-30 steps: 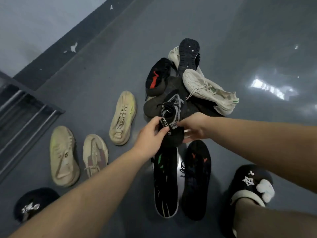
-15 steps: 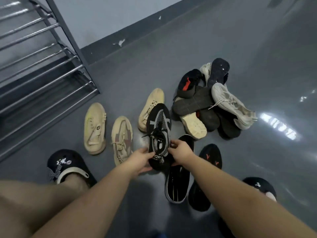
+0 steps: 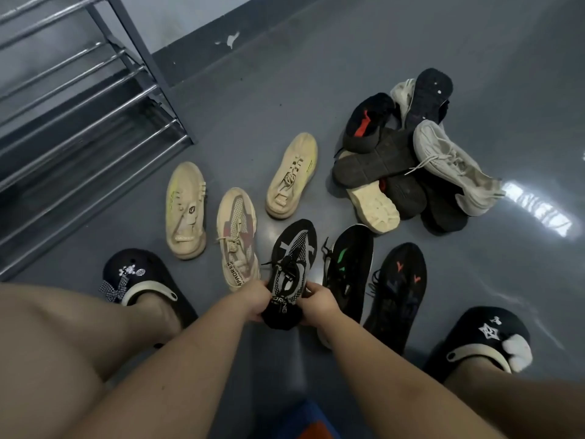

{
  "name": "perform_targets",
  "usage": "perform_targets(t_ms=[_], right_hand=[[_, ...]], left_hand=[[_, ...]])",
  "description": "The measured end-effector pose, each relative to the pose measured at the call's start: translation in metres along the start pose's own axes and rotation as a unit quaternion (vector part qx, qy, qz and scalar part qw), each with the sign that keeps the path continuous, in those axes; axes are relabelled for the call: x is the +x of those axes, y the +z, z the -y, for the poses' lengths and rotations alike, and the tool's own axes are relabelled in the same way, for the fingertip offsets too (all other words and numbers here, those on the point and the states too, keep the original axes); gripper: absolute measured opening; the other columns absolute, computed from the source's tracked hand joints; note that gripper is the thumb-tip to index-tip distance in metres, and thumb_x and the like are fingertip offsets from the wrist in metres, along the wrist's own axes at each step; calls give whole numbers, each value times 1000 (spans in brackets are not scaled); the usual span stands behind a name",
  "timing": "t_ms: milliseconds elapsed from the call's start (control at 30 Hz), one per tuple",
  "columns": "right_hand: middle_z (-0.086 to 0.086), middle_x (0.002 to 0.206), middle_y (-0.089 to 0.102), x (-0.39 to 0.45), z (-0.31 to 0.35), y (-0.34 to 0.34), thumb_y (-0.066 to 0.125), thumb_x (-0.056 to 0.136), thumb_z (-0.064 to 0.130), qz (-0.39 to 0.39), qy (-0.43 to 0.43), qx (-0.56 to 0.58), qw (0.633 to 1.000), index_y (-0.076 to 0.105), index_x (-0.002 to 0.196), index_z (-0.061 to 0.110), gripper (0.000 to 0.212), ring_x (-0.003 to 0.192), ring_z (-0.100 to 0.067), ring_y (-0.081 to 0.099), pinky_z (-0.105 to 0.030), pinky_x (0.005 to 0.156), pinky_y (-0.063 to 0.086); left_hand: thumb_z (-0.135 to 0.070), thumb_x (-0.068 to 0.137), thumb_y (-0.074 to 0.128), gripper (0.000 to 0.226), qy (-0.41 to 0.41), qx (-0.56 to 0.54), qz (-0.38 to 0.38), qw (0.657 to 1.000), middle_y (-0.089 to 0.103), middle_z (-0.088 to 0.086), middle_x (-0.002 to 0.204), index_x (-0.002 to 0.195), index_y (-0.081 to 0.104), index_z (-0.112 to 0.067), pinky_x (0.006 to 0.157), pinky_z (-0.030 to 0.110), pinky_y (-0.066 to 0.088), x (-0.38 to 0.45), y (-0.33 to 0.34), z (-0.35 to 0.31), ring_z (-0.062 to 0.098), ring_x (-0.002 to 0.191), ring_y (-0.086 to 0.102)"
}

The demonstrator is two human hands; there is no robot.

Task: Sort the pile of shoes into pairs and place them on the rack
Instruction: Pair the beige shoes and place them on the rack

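Left hand (image 3: 253,299) and right hand (image 3: 319,304) each grip the heel end of the black knit sneaker (image 3: 292,267), white-patterned with black laces, toe forward, left of the green-marked black sneaker (image 3: 346,270).

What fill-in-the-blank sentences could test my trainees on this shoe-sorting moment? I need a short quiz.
1. Both the left hand and the right hand grip the heel of the black knit sneaker with grey-white pattern, so it is held by ____ hands.
2. The number of beige sneakers lying apart from the pile of mixed shoes is ____.
3. The black sneaker with green marks lies on the ____.
4. The metal-bar shoe rack holds ____ shoes.

Missing words: two; three; floor; no
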State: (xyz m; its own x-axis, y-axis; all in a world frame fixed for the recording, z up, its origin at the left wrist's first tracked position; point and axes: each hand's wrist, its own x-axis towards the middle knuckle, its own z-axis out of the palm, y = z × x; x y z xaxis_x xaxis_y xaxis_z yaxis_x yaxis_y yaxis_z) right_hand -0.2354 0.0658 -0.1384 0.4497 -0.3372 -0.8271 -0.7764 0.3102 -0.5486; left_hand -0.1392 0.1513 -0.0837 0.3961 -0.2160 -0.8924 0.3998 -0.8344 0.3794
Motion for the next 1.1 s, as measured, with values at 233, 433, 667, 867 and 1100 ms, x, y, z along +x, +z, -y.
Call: perform_targets(t_ms=[233, 433, 667, 867, 1100], right_hand=[[-12, 124, 62, -24, 43, -19, 59, 89, 6, -11, -11, -36, 999, 38, 141, 4, 56, 117, -24, 58, -26, 101, 42], [-10, 136, 53, -11, 81, -65, 60, 89, 17, -77, -46, -144, 985, 38, 143, 8, 60, 125, -24, 51, -28, 104, 38], [-11, 140, 49, 16, 124, -143, 60, 86, 24, -166, -64, -212, 961, 38, 143, 13, 62, 125, -29, 51, -39, 107, 40], [-13, 133, 54, 32, 115, -178, 58, 87, 20, -208, -52, -178, 960, 43, 140, 10, 55, 119, -28, 54, -31, 95, 42], [-7, 127, 58, 59, 118, -140, 59, 87, 21, -184, -70, -140, 970, 47, 137, 14, 52, 114, -25, 56, -30, 93, 43]], left_hand=[[-3, 89, 49, 38, 36, 17, -37, 999, 63, 17, 121, 126, 56, -5, 99, 34, 46, 21, 7, -8, 32, 112, 59], [-18, 91, 55, 50, 81, 2, -26, 996, 51, 10, 138, 140, 43, -12, 101, 30, 39, 12, 12, -49, 25, 123, 52], [-21, 93, 51, 47, 126, 34, -2, 991, 49, 6, 140, 139, 44, -14, 103, 27, 34, 28, 26, -90, 22, 129, 46], [-21, 93, 53, 47, 115, 34, -8, 993, 48, 8, 142, 140, 45, -13, 101, 24, 33, 47, 32, -102, 22, 130, 45], [-17, 95, 51, 40, 143, 24, -97, 985, 53, 5, 137, 135, 49, -12, 100, 26, 37, 75, -5, -112, 21, 124, 50]])
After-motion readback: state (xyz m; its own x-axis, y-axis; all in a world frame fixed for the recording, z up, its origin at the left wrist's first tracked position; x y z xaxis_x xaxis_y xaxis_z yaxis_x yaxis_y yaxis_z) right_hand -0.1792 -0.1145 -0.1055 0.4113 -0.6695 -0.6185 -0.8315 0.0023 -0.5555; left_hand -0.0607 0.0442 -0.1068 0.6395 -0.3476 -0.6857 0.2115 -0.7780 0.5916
